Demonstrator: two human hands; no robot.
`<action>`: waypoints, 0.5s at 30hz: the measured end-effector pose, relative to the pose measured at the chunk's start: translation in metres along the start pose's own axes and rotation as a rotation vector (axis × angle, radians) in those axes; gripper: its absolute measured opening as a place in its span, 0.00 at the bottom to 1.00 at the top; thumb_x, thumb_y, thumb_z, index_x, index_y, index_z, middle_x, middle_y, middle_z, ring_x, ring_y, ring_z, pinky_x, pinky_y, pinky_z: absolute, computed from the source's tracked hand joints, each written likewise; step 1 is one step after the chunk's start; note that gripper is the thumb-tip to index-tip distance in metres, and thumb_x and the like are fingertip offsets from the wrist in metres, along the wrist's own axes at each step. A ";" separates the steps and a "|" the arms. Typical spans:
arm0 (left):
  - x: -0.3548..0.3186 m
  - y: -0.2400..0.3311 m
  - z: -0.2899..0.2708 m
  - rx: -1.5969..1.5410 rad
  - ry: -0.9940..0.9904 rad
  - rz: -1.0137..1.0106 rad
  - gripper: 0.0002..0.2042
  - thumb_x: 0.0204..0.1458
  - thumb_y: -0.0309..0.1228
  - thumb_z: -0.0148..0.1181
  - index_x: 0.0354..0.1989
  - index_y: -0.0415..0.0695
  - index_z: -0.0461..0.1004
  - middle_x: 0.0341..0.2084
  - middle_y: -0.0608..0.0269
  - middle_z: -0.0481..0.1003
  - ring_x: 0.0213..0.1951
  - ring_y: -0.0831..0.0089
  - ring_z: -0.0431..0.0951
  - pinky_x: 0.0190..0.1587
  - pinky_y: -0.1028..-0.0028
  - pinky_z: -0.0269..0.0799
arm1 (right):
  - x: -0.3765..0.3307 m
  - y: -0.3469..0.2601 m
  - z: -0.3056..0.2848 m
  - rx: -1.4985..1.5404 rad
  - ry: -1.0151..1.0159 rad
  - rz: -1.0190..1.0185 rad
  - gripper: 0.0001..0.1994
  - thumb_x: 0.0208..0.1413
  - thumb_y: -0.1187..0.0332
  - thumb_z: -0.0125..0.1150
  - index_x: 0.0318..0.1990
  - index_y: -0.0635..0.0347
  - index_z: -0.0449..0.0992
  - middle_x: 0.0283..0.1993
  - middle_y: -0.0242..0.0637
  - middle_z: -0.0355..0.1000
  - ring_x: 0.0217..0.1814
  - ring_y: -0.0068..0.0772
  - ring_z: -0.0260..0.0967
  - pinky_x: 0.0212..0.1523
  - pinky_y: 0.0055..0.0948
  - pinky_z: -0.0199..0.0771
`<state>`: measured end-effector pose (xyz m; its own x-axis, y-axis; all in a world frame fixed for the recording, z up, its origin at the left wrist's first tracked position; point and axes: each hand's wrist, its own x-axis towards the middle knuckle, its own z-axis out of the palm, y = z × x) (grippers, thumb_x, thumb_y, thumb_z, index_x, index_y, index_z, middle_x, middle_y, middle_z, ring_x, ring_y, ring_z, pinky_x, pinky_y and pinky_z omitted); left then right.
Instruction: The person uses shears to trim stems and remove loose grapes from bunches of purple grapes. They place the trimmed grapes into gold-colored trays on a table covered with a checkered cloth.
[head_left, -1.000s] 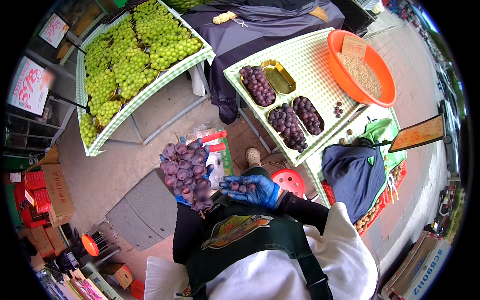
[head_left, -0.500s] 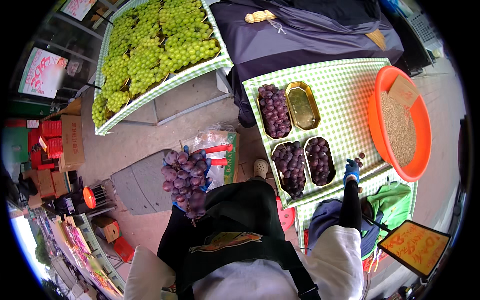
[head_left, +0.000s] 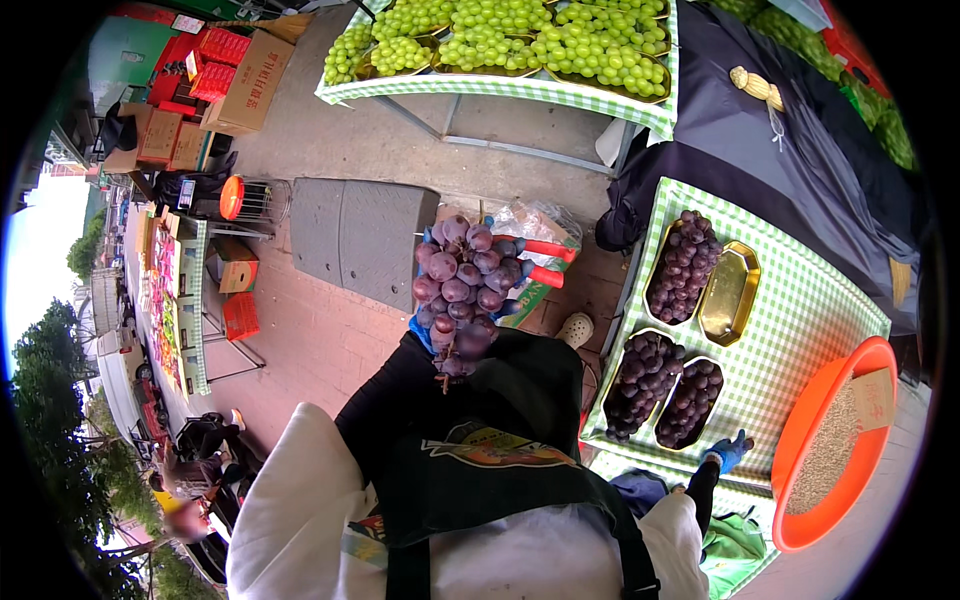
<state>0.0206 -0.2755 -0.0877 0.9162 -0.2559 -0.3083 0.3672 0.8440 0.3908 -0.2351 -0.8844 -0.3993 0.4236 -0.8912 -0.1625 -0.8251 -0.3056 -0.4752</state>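
Observation:
In front of my apron hangs a large bunch of purple grapes (head_left: 460, 275), held by my left hand (head_left: 421, 336) in a blue glove. Most of that hand's fingers are hidden behind the fruit. Two red handles (head_left: 548, 262) of a cutting tool stick out to the right of the bunch, at the same hand; its blades are out of sight. My right hand (head_left: 730, 453), also blue-gloved, reaches over the checked cloth beside a gold tray of dark grapes (head_left: 690, 403). Its fingers look stretched out and apart. Whether loose grapes lie under them is unclear.
An empty gold tray (head_left: 729, 293) stands beside two filled trays on the green checked table (head_left: 780, 350). An orange basin (head_left: 790, 480) of grain-like bits sits at the right. Green grapes (head_left: 490, 50) cover the far stand. A grey ramp (head_left: 360, 235) lies on the floor.
My view has turned left, so the table now shows further right and lower. The right hand has moved over the spot where loose grapes lay. The left hand still holds the bunch.

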 end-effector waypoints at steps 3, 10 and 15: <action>-0.010 0.011 0.006 0.008 0.026 0.079 0.15 0.57 0.37 0.44 0.50 0.46 0.57 0.42 0.60 0.64 0.38 0.73 0.68 0.35 0.79 0.71 | -0.070 -0.170 -0.035 -0.361 0.000 -0.098 0.23 0.49 0.78 0.49 0.56 0.53 0.63 0.60 0.48 0.57 0.59 0.48 0.57 0.56 0.36 0.59; -0.014 0.037 0.003 0.002 0.123 0.242 0.06 0.55 0.31 0.45 0.37 0.46 0.58 0.33 0.65 0.62 0.34 0.73 0.64 0.38 0.79 0.66 | -0.128 -0.273 0.009 0.082 0.013 -0.899 0.20 0.49 0.78 0.50 0.52 0.60 0.67 0.54 0.43 0.63 0.56 0.43 0.60 0.56 0.32 0.60; -0.028 0.059 -0.067 -0.004 -0.026 0.147 0.10 0.58 0.33 0.41 0.46 0.47 0.59 0.39 0.67 0.65 0.39 0.74 0.69 0.42 0.74 0.71 | -0.248 -0.353 0.046 0.241 -0.306 -1.064 0.19 0.49 0.78 0.45 0.51 0.59 0.69 0.52 0.47 0.65 0.56 0.46 0.61 0.57 0.38 0.58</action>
<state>0.0062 -0.1873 -0.1140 0.9640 -0.1411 -0.2255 0.2279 0.8754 0.4264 -0.0316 -0.5396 -0.2308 0.9681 -0.0878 0.2346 0.0882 -0.7569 -0.6475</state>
